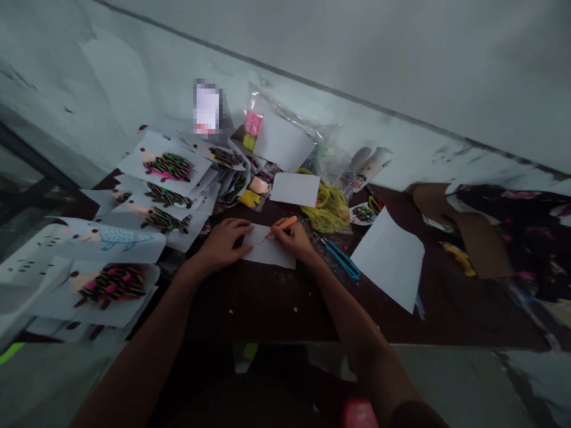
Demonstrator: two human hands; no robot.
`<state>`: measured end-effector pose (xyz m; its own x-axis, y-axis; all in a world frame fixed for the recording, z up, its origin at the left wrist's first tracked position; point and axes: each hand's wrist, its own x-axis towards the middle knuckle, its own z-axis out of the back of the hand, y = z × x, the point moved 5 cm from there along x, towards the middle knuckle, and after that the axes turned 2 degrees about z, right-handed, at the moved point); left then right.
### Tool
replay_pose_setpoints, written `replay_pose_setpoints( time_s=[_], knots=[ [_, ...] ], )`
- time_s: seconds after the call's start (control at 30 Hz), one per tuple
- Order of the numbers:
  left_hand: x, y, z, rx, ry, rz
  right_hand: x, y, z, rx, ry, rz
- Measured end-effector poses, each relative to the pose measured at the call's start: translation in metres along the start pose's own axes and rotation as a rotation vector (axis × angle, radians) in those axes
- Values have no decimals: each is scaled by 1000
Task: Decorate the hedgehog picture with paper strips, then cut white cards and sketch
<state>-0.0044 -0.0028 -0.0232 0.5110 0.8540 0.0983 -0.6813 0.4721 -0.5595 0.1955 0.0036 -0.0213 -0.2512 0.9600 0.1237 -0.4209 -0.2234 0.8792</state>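
Observation:
A small white sheet of paper (pixel 272 254) lies on the dark table (pixel 263 309) between my hands. My right hand (pixel 292 238) grips an orange marker (pixel 284 224), its tip down on the sheet beside a thin reddish curved line. Flat on the sheet's left edge rests my left hand (pixel 227 242), fingers spread and holding nothing. Blue-handled scissors (pixel 341 258) lie to the right of my right hand. Beyond the sheet is another white piece of paper (pixel 294 189), next to a yellow plastic bag (pixel 328 211).
Stacks of hedgehog pictures (pixel 165 169) fill the left side. A large white sheet (pixel 390 258) lies on the right, with a yellow glue gun (pixel 459 258) beyond it. A lit phone (pixel 207 107) stands by the wall. Dark floral cloth (pixel 504 208) is at far right.

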Motion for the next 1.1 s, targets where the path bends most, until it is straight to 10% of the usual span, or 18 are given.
replay_pose_setpoints(
  time_s=[0.3,1.1],
  knots=[
    [29,-36,-7,-66,36,-92,0,1,-1,-18,-4,54],
    [23,-13,-20,-273,58,-3,-4,-1,-1,6,-46,-18]
  ],
)
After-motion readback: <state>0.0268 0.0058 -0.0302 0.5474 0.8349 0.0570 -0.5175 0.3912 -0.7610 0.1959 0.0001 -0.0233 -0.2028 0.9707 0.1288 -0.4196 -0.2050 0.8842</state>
